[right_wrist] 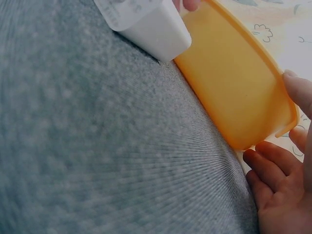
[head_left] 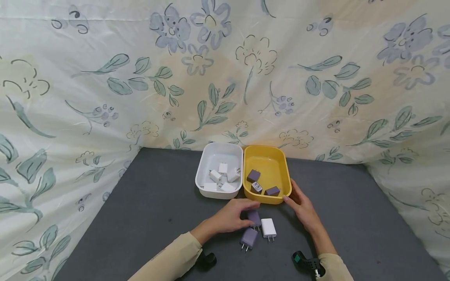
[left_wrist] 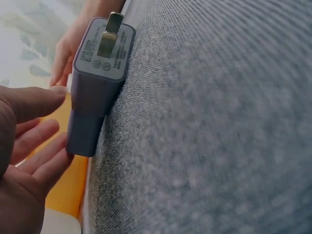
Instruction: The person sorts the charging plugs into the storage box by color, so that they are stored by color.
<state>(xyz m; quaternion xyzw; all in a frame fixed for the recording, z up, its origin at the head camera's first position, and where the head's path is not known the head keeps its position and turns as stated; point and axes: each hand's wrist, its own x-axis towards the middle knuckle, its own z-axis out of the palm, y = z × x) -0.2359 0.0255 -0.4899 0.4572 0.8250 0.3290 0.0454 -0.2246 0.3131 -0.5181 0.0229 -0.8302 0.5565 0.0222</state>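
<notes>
My left hand is at a purple charger plug on the table, thumb and fingers spread on either side of it. In the left wrist view a fingertip meets the lower end of the rear plug, behind the nearer purple plug with its prongs facing the camera. A second purple plug and a white charger plug lie close by, prongs toward me. With its thumb at the rim and its fingers along the side, my right hand holds the yellow bin by its near right corner.
The white bin holds several white plugs and stands against the yellow one, which contains purple plugs and one with a printed face. A floral curtain hangs behind the dark table.
</notes>
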